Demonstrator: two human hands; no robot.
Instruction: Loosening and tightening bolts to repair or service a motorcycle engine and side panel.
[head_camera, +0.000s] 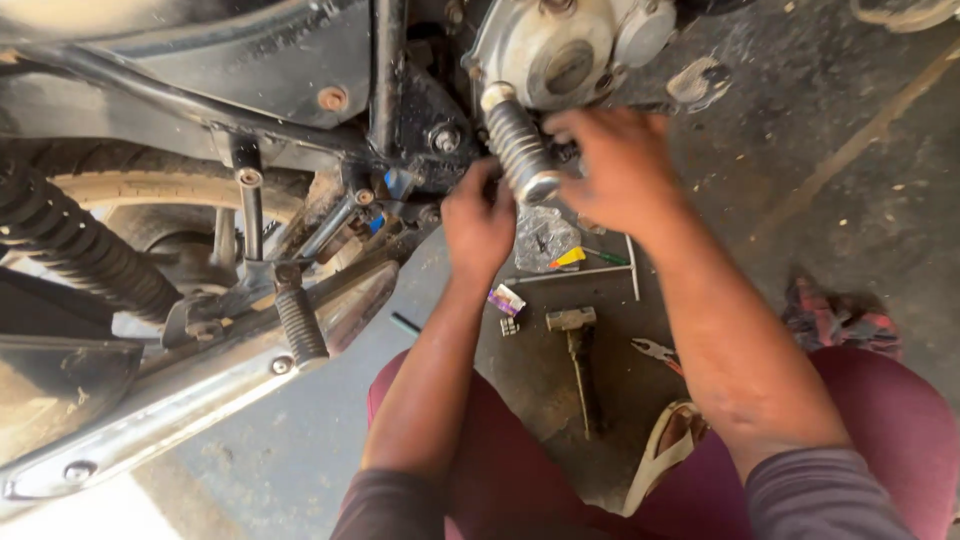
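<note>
I crouch beside a motorcycle and reach under its engine. My left hand (478, 222) is curled against the frame just left of a ribbed rubber footrest (518, 148); whatever it grips is hidden by the fingers. My right hand (618, 168) rests on the right of the same footrest, fingers spread toward the mount below the silver engine cover (560, 45). The footrest sticks out between both hands.
A hammer (580, 355), pliers (655, 350), a screwdriver (605, 256), a small box (506, 299) and a foil wrapper (545, 238) lie on the concrete floor. A rear footrest (300, 322), shock spring (80, 250), exhaust pipe (170, 410) and rag (840, 318) surround them.
</note>
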